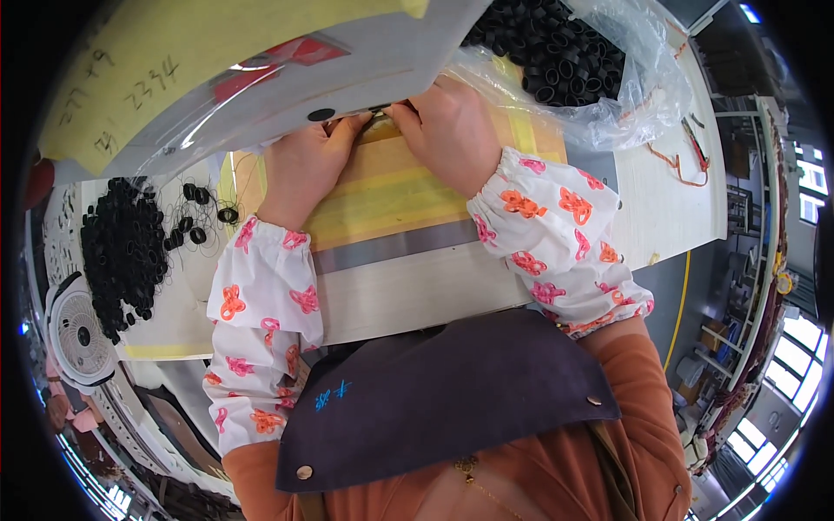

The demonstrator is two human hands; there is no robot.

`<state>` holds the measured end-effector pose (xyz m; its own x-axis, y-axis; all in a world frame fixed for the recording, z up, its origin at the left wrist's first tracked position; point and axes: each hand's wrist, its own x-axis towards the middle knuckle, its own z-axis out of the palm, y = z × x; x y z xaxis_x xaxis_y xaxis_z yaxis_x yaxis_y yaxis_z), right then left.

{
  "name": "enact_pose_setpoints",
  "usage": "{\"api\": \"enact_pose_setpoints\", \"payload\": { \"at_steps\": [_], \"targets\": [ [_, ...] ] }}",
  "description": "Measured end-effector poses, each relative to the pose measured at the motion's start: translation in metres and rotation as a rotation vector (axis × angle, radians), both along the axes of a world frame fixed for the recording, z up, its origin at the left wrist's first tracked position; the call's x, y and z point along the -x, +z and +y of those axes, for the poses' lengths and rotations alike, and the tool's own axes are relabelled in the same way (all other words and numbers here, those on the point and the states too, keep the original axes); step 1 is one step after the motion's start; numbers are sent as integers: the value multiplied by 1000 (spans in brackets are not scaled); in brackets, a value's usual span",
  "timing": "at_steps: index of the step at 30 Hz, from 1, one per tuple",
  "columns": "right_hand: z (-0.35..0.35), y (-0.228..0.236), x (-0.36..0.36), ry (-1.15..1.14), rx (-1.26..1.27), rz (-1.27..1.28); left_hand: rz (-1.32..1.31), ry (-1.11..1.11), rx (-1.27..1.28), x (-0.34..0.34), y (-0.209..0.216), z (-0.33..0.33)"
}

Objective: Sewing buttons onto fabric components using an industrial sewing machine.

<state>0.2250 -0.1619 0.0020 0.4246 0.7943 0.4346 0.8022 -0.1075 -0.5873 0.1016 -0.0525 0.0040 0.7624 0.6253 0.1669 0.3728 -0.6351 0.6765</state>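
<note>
Under the machine head [261,95], pale grey and likely a sewing machine's, both hands meet close to each other. My left hand [304,169] has its thumb and fingers pinched at the machine's lower edge. Opposite it, my right hand [452,135] is closed too, its thumb and forefinger pressed together near the left fingertips. Between them a small dark bit shows, mostly hidden by the fingers and the machine. Yellow tape [373,204] covers the work surface below my wrists.
Many black loops with loose threads [126,252] lie heaped on the left. A clear plastic bag [643,104] of black loops [556,52] stands at the far right. Red-handled snips [698,148] lie at the table's right side. A white fan [82,334] is at the left edge.
</note>
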Motion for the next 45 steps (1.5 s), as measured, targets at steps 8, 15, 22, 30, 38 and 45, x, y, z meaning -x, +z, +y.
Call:
{"api": "enact_pose_setpoints", "payload": {
  "at_steps": [8,15,22,30,38,45],
  "targets": [
    [5,-2,1,11,52,18,172,60,101,3,5,2],
    [4,1,0,15,95,71,67,65,60,3,4,2],
    [4,-4,-4,-1,67,85,-66,60,-21,-4,-2,-3],
    [0,-8,-5,48,-9,36,-57,70,-16,1,0,-10],
    [-30,28,-36,-98,-34,-180,-16,126,-346,67,9,-10],
    [-68,46,-115,-244,179,-400,-205,294,-108,101,5,27]
  ]
}}
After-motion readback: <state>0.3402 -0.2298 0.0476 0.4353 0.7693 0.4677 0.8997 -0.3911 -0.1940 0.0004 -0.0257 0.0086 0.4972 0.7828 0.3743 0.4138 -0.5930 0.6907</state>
